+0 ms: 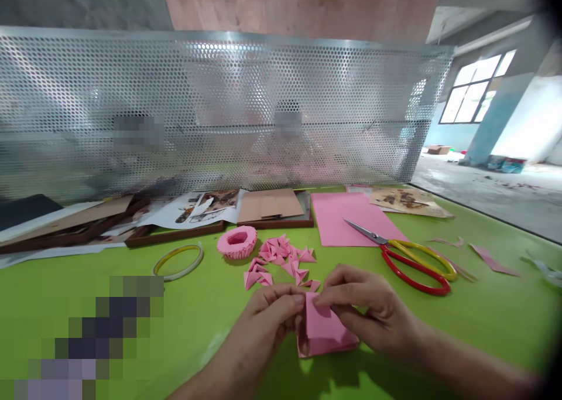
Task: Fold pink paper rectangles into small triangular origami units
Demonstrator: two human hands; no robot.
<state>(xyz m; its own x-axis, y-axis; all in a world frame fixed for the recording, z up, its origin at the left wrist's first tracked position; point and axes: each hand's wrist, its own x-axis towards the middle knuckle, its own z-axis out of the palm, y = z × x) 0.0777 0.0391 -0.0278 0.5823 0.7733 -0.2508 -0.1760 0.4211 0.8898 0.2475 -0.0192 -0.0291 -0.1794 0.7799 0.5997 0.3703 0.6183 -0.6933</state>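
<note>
1. At the near middle of the table (483, 306), folded pink paper (327, 324) sits between both hands, layered, one flap raised.
2. Left hand (273, 313): fingers closed in, gripping paper at its left side, near the upper edge.
3. Right hand (373, 306): narrow, thumb and fingers pinching paper at its upper right.
4. Just beyond hands: loose pile of small pink folded pieces (281, 250), pointed, some overlapping.
5. Left of pile, just beside it: pink ring (232, 251) with ridged side, hole facing up.
6. Farther left: yellow-and-white hoop (188, 270), lying on table.
7. Right of pile, toward far side: pink sheet (340, 212), flat.
8. Scissors (386, 245): blades over pink sheet, tips pointing far left, red and yellow handles toward near right.
9. Right of scissors: pink paper scrap (494, 260).
10. Far edge, left to middle: brown frames (175, 234), printed sheets (187, 207), brown board (270, 204).
11. Far right: brown-stained sheet (408, 201).
12. Behind table: perforated metal panel (246, 95); window (472, 89) at far right.
13. Near left: pixelated patch, contents unreadable.
</note>
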